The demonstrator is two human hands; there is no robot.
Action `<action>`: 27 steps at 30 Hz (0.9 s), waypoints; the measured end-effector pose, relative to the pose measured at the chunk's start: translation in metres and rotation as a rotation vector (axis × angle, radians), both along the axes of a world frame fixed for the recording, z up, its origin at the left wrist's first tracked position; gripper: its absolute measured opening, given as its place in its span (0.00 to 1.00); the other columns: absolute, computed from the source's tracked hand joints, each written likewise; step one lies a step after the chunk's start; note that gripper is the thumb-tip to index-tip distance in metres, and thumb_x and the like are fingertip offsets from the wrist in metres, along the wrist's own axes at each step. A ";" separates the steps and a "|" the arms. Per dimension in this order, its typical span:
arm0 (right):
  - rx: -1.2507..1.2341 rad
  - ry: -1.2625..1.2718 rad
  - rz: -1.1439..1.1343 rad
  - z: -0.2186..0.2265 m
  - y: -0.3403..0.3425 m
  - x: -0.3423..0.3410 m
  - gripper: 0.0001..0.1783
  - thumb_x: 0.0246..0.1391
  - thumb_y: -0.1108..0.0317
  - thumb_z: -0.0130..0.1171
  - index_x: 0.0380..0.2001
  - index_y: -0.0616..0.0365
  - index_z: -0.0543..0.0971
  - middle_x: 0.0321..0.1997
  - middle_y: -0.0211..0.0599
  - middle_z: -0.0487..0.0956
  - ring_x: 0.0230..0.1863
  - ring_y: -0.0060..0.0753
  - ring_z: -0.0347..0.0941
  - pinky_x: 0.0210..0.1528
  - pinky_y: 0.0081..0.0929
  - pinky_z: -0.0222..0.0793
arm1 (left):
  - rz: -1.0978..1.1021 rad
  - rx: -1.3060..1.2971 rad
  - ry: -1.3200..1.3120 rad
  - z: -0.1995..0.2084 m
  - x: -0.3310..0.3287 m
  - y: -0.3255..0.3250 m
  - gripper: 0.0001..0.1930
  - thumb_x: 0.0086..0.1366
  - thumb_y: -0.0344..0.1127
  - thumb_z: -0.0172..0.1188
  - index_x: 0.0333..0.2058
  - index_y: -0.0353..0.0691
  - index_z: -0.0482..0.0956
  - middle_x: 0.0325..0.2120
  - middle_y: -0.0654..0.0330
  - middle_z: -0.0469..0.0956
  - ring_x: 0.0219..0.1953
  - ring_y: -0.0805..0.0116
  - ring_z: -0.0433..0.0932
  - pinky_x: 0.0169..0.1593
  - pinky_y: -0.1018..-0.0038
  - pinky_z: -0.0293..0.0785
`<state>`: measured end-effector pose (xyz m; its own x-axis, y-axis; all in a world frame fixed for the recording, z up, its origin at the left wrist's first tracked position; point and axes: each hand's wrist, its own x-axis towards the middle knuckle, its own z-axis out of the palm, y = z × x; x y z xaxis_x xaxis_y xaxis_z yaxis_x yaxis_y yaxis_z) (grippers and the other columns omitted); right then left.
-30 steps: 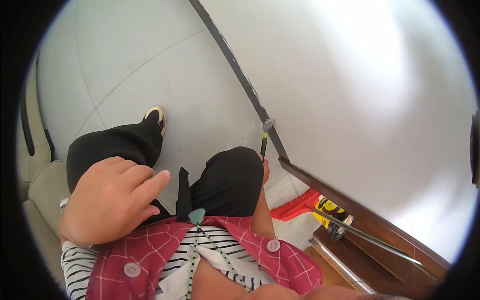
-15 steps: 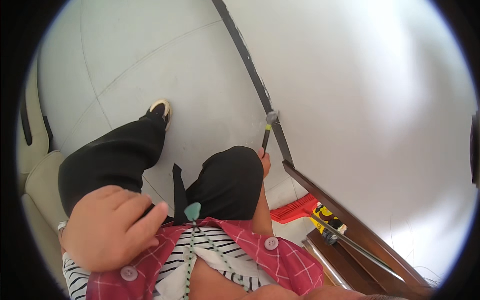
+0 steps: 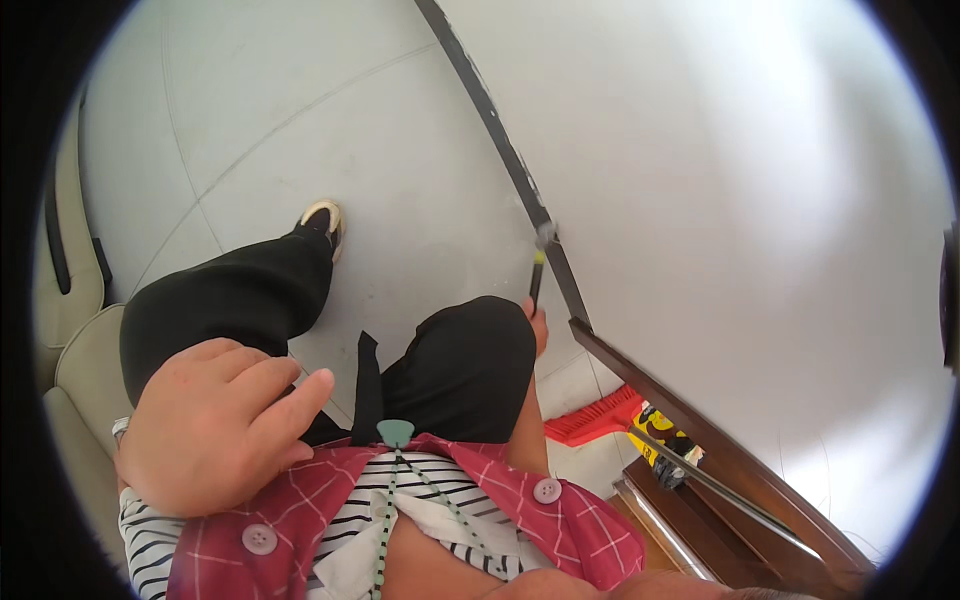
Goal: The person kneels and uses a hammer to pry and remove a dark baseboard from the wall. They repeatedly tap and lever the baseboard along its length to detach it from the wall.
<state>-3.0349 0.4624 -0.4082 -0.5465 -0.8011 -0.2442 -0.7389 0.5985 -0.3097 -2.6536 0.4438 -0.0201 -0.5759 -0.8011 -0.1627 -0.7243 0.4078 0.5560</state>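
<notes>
Beside the dark strip [image 3: 495, 125] at the foot of the pale wall [image 3: 720, 200], just beyond your right knee [image 3: 470, 365], is the short tool [image 3: 538, 285] you are holding. It looks slim and straight, with a black handle, a bright yellow-green band near the top and a small grey head. That head is blurred, so its exact shape is hard to make out; it overlaps the strip in the view, but you cannot tell whether the two touch. Pale, ragged flecks mark the strip's wall-side edge.

Your right hand [image 3: 541, 330] is closed around the lower end of the handle, partly hidden behind your knee. Your left hand [image 3: 215, 425] is raised over your left thigh, back upward, fingers loosely bent and slightly spread, with the thumb apart; nothing shows in its grasp, though the palm is out of sight.

To the right of your knee, a red brush [image 3: 595, 415] with a metal pole [image 3: 740, 498] lies near a brown wooden board [image 3: 650, 375], and a yellow-and-black package [image 3: 655, 440] sits just beside the brush.
</notes>
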 end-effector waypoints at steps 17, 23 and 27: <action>-0.110 -0.112 0.187 0.042 -0.088 0.062 0.29 0.59 0.42 0.41 0.32 0.59 0.76 0.31 0.51 0.79 0.36 0.59 0.74 0.38 0.50 0.67 | 0.065 -0.053 0.071 0.020 0.011 0.025 0.27 0.38 0.38 0.65 0.40 0.34 0.76 0.30 0.54 0.76 0.30 0.59 0.77 0.35 0.67 0.73; 0.120 -0.014 0.003 0.057 -0.014 0.014 0.29 0.59 0.42 0.42 0.31 0.59 0.75 0.30 0.53 0.78 0.35 0.60 0.74 0.37 0.50 0.67 | 0.135 -0.071 0.060 0.020 0.023 0.027 0.29 0.35 0.41 0.65 0.39 0.32 0.75 0.29 0.51 0.76 0.28 0.56 0.77 0.33 0.65 0.73; 0.008 -0.042 0.161 0.048 -0.084 0.052 0.29 0.59 0.42 0.42 0.32 0.60 0.75 0.30 0.54 0.78 0.35 0.60 0.74 0.37 0.50 0.67 | 0.135 -0.103 0.160 0.008 0.020 0.032 0.30 0.32 0.42 0.66 0.38 0.31 0.75 0.29 0.50 0.76 0.28 0.55 0.77 0.32 0.64 0.73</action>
